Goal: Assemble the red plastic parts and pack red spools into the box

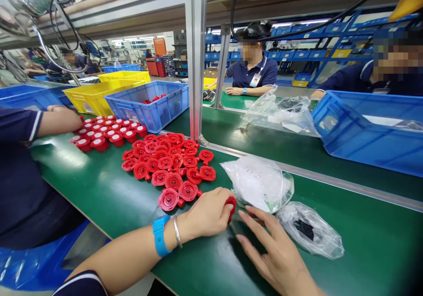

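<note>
My left hand, with a blue strap and a silver bangle at the wrist, is closed around a red round plastic part, mostly covered by the fingers. Just to its right, my right hand has its fingers apart and holds nothing. Left of my hands lies a spread of red plastic housings, round faces up, each with a small dark centre. Beyond my right hand are a clear bag of white pieces and a clear bag with small black pieces.
Red parts with white tops stand in rows near a co-worker's arm at left. A blue bin, a yellow bin and another blue bin line the green bench. A metal post rises at the back.
</note>
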`<action>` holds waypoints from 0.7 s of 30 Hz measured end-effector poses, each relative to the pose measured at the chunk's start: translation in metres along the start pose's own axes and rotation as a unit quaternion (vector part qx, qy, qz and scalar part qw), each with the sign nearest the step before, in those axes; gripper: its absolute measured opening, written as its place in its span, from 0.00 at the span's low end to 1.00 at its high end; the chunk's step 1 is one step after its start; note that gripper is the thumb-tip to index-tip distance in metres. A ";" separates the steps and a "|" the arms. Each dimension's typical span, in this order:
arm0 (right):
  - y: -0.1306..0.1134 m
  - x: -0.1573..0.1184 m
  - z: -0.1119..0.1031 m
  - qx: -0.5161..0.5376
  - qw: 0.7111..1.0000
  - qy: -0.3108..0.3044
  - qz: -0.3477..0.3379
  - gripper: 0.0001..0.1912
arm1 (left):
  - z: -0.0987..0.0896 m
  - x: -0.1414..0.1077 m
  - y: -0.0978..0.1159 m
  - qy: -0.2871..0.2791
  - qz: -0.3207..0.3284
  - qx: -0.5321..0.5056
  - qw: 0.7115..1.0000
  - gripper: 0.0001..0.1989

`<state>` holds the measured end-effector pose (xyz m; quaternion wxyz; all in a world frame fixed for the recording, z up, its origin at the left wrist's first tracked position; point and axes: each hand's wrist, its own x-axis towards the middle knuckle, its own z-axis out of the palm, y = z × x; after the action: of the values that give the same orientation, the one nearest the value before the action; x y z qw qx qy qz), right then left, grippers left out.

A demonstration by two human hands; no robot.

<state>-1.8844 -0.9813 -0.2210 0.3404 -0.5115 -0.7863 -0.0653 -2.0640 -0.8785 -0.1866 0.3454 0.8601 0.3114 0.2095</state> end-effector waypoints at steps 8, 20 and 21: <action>-0.003 0.002 -0.005 0.006 1.000 0.012 0.006 0.19 | -0.009 0.006 -0.021 0.092 0.040 0.222 0.970 0.20; -0.007 -0.001 0.000 0.011 1.000 0.007 -0.005 0.16 | -0.008 0.017 -0.046 0.066 -0.027 0.338 0.938 0.25; -0.007 -0.001 0.000 0.010 1.000 0.006 -0.007 0.16 | -0.012 0.017 -0.048 0.066 -0.038 0.341 0.937 0.26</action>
<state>-1.8899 -0.9855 -0.2196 0.3499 -0.5018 -0.7886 -0.0629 -2.0776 -0.8336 -0.2107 0.0177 0.8981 0.4187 0.1335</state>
